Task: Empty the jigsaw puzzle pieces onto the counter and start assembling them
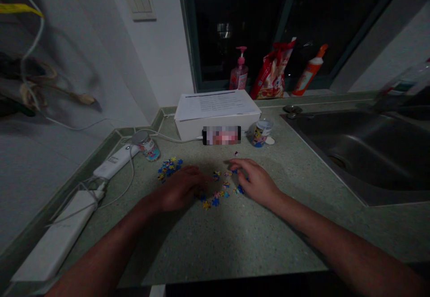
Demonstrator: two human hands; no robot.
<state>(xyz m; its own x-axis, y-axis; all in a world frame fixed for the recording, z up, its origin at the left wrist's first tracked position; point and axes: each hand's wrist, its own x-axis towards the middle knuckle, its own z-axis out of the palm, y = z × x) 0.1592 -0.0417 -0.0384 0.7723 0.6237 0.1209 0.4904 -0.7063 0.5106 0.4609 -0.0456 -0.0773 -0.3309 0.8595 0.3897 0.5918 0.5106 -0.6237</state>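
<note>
Small jigsaw puzzle pieces in blue, yellow and pink lie loose on the speckled green countertop. One pile of puzzle pieces sits behind my left hand, whose fingers reach out to the right, dim and somewhat blurred, beside several scattered pieces. A yellow puzzle piece and a blue puzzle piece lie near its fingertips. On the other side, my right hand is open, thumb apart from the forefinger, over the right edge of the scattered pieces. Blue pieces show close to its thumb and fingertips.
A phone leans on a white box topped with printed paper. Clear jars with colourful labels stand either side. White power strips and cables run along the left. A steel sink is at right; bottles line the sill.
</note>
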